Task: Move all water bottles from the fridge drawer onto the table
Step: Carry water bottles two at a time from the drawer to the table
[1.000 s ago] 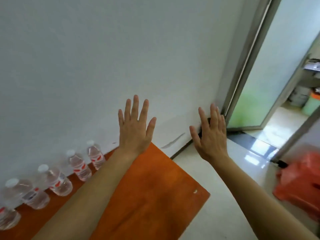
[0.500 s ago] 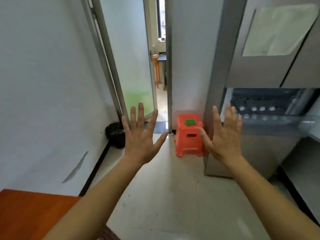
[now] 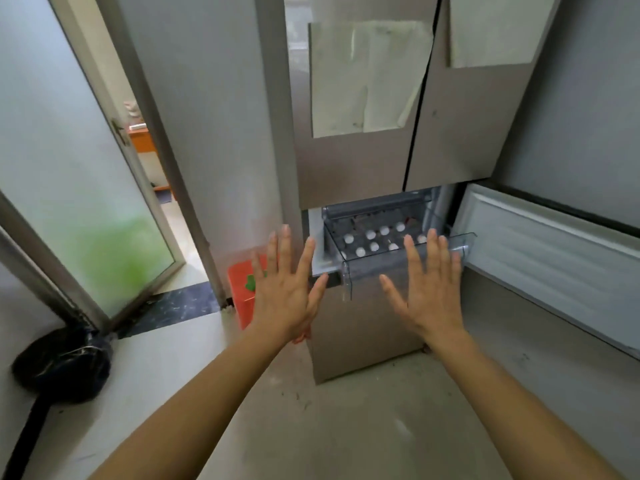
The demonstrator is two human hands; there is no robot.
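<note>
In front of the fridge drawer (image 3: 363, 268), we just turned from the table. Our left hand (image 3: 284, 299) and right hand (image 3: 429, 299) are spread, empty. Water bottles (image 3: 370, 233) inside still need carrying.

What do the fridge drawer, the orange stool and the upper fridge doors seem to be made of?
The fridge drawer looks like clear, glossy plastic: its front wall is see-through with bright edges. The orange stool seems moulded plastic, evenly coloured, slightly shiny. The upper fridge doors look like brushed metal or a metal-look coating; their dull grey-brown sheen leaves that open.
</note>
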